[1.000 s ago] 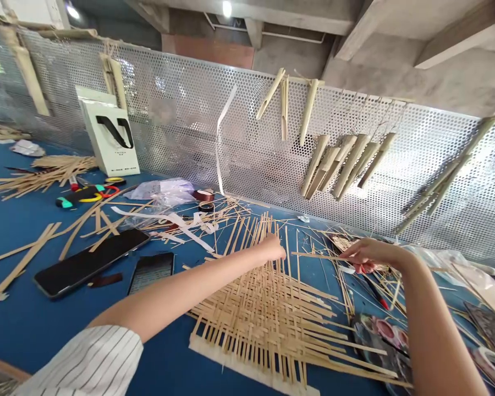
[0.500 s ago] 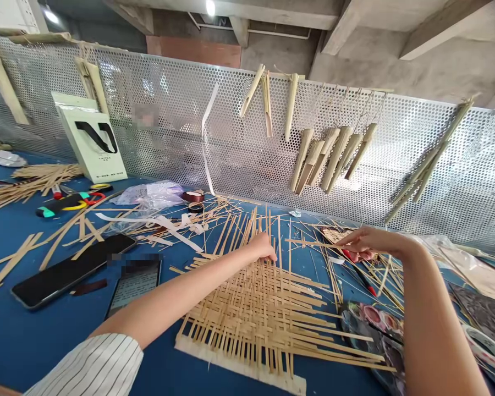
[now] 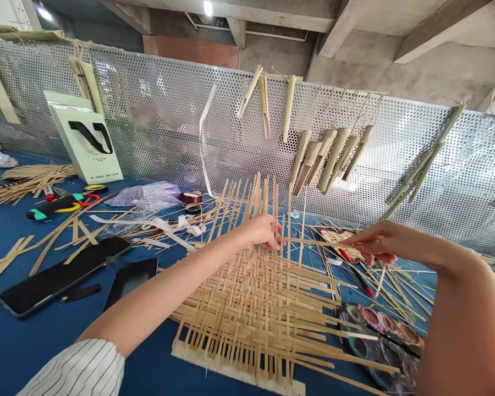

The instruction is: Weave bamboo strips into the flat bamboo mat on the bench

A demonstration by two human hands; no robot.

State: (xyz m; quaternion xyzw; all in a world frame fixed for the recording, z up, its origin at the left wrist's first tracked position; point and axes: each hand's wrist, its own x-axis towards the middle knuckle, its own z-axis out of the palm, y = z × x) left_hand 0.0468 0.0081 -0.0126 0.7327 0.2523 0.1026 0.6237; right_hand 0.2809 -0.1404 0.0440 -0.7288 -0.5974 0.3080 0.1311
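Observation:
A half-woven mat of pale bamboo strips (image 3: 256, 308) lies on the blue table (image 3: 37, 335). My left hand (image 3: 262, 231) grips several of its upright strips at the far end and holds them raised off the table. My right hand (image 3: 379, 242) pinches one thin bamboo strip (image 3: 313, 242), held level and pointing left toward the raised strips. A white bar (image 3: 235, 368) runs along the mat's near edge.
Two dark phones (image 3: 61, 278) lie at the left. Loose bamboo strips (image 3: 28, 179), scissors (image 3: 61, 202), tape rolls (image 3: 192, 197) and a plastic bag (image 3: 148, 195) litter the back. A perforated metal panel (image 3: 231, 143) with hanging bamboo pieces backs the table. A painted tray (image 3: 379, 335) sits at the right.
My left hand has lifted the far ends of several upright strips, which now stand higher. My right hand with its strip stays near the same place.

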